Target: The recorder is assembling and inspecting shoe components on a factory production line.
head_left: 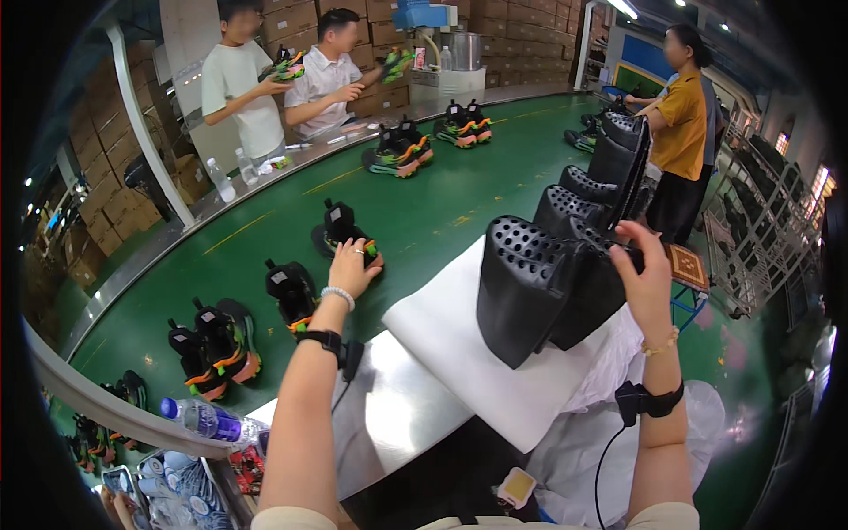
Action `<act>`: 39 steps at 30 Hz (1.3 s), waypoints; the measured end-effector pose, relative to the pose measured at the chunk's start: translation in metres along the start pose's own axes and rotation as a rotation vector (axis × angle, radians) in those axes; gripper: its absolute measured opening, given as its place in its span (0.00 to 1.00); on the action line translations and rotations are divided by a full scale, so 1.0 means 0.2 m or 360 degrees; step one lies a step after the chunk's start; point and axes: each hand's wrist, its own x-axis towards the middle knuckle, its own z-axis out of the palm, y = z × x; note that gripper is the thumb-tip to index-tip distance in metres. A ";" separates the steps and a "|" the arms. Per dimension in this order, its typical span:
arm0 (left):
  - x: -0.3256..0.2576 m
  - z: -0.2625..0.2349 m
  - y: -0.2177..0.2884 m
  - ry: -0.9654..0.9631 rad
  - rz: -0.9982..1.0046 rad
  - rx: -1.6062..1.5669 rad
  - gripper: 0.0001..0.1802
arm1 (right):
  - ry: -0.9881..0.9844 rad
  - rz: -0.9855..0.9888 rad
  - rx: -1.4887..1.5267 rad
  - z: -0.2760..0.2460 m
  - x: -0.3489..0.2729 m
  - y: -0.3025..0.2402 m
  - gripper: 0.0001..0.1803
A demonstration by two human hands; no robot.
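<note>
Head view: my left hand [353, 270] touches black, orange-soled fabric sneaker [339, 221], grip unclear; right hand [650, 281] half-spread beside glossy black hole-topped block [590, 305]; light, even fingers should suit both.

Classed as a shoe factory workshop. Evidenced by: long green surface [415, 238], belt-like, lined with black, orange and green sneakers [223, 344]; two co-workers [320, 84] at its far side, each holding a sneaker; brown cartons [530, 53] stacked behind; metal racks [755, 238] at right.
</note>
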 end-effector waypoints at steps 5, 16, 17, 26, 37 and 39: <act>0.04 -0.08 0.00 -0.0371 -0.0252 0.0024 0.18 | -0.0217 0.0185 0.0285 -0.05 0.02 0.12 0.23; -0.28 -0.35 0.17 -0.0149 -0.0373 0.0018 0.22 | -0.0779 0.0528 0.0762 -0.20 -0.02 0.24 0.32; -0.31 -0.28 0.13 0.0023 -0.0425 -0.0025 0.21 | -0.0740 0.0495 0.0771 -0.18 -0.02 0.24 0.31; -0.57 -0.29 0.29 0.0669 -0.0534 -0.0399 0.19 | 0.0074 -0.0073 0.0904 -0.22 -0.01 -0.36 0.29; -0.83 -0.16 0.20 0.0474 -0.0877 -0.0970 0.29 | -0.1396 -0.0811 -0.0116 1.37 0.01 -1.01 0.22; -0.83 -0.16 0.19 0.0468 -0.0943 -0.0951 0.26 | -0.1600 -0.0611 -0.0196 1.54 0.00 -1.03 0.23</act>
